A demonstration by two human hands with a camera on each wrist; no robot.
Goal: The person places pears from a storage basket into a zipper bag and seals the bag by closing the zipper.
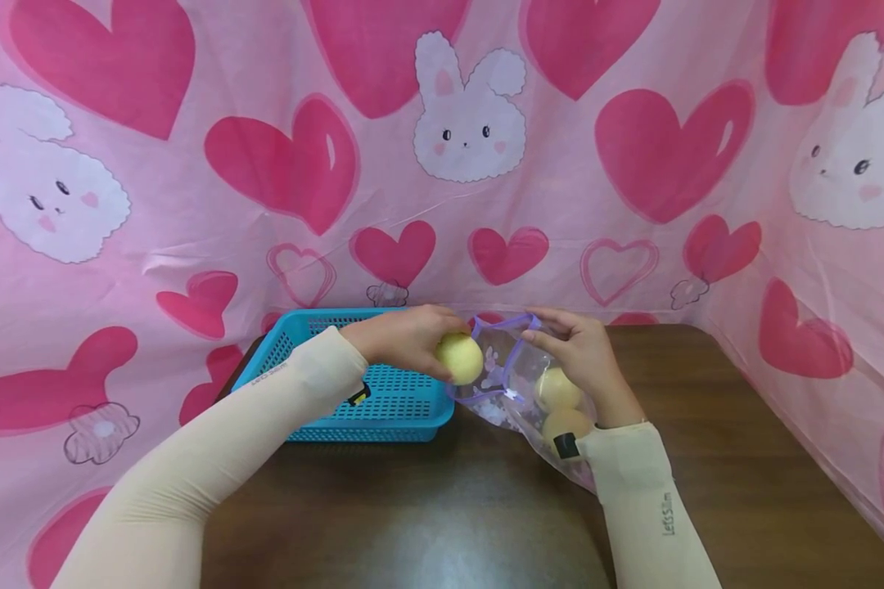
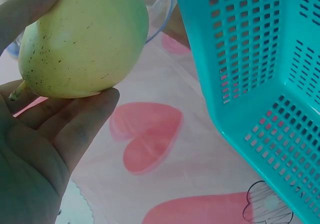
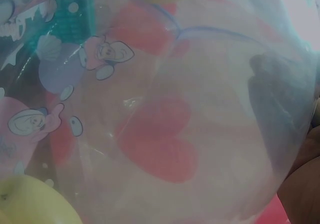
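You have three yellow pears [image 1: 460, 358] in view, one clear printed bag [image 1: 504, 372], one blue basket [image 1: 383, 405], on one surface [image 1: 707, 458].

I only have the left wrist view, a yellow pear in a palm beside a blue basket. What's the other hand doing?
Observer: The right hand pinches the rim of a clear printed plastic bag, holding its mouth open.
Operator: Anything in that bag?
Observer: Yes, two yellowish fruits lie inside it, under the right hand.
Operator: Where is my pear relative to the bag?
Observer: The left hand holds the pear right at the bag's open mouth, between bag and blue basket.
Operator: What do they sit on?
Observer: A dark wooden table.
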